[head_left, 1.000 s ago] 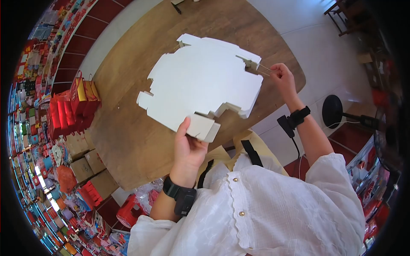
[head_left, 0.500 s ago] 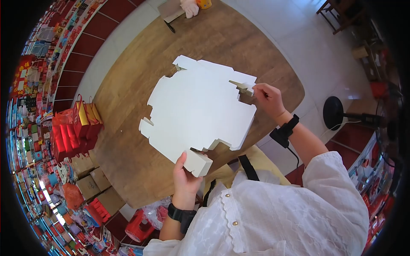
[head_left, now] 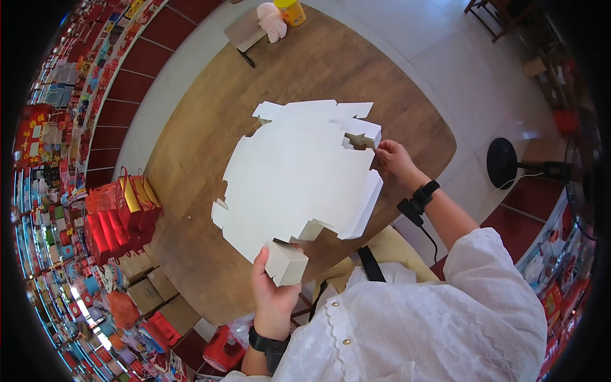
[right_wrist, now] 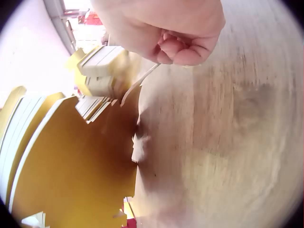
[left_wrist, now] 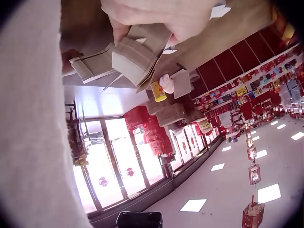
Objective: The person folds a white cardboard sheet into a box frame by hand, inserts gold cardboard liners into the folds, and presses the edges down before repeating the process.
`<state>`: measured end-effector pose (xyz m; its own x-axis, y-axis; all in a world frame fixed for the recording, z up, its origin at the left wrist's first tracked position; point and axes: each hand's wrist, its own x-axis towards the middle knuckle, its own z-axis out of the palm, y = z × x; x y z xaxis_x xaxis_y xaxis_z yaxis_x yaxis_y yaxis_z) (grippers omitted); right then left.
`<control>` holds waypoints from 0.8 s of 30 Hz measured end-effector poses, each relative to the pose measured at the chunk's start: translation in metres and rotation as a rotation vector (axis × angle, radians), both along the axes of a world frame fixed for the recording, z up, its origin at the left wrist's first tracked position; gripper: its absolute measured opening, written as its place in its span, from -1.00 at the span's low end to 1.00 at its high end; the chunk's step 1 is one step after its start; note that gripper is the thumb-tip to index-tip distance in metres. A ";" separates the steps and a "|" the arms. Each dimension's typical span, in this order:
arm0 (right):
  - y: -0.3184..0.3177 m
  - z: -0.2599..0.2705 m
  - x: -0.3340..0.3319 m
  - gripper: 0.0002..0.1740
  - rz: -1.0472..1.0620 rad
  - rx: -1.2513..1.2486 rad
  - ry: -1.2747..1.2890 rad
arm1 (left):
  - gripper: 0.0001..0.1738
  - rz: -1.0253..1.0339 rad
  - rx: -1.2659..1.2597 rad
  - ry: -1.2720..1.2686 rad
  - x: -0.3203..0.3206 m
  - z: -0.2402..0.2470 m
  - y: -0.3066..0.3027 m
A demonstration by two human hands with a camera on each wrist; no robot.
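Note:
A stack of white die-cut cardboard sheets [head_left: 293, 178], notched and flapped at its edges, is held over the table. My left hand [head_left: 273, 302] grips a thick bundle of flaps at its near corner, thumb on the left side. The layered flap edges [left_wrist: 135, 59] show beneath that hand in the left wrist view. At the stack's right side, beside a notch, my right hand [head_left: 398, 159] has its fingers curled. From them a thin pale string [right_wrist: 136, 85] runs to the cardboard in the right wrist view. The stack's underside [right_wrist: 80, 161] looks yellow-brown there.
The wooden table [head_left: 191, 216] lies beneath. At its far end are a tablet-like panel [head_left: 245, 32], a pink cloth [head_left: 272, 24] and a yellow can [head_left: 291, 11]. Red gift bags [head_left: 130, 204] stand at left, cardboard boxes [head_left: 146, 296] below them. A black round-headed stand [head_left: 501, 162] is at right.
My right hand has come in from farther right, where the string was stretched, to the stack's edge. The stack sits lower in view, and far-edge flaps have spread apart. My left hand keeps its hold.

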<state>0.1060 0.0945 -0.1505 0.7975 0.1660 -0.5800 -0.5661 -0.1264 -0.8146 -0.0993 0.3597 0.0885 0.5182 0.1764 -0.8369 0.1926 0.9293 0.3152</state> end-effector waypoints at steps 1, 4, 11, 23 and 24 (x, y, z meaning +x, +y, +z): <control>-0.004 0.001 0.007 -0.86 0.084 -0.072 -0.051 | -0.58 0.013 0.006 0.038 0.000 0.002 0.000; -0.016 -0.006 0.044 -0.83 0.018 -0.123 -0.190 | -0.57 -0.009 -0.025 0.015 -0.004 0.001 0.007; -0.011 0.075 0.135 -0.84 0.349 -0.595 -0.634 | -0.53 -0.087 0.006 -0.018 -0.043 -0.067 0.017; -0.047 0.025 0.011 -0.52 0.172 -0.323 -0.349 | -0.49 -0.311 -0.250 0.035 -0.073 -0.175 -0.009; -0.056 0.016 -0.018 -0.52 0.109 -0.264 -0.288 | -0.47 -0.414 -0.286 0.053 -0.071 -0.177 -0.017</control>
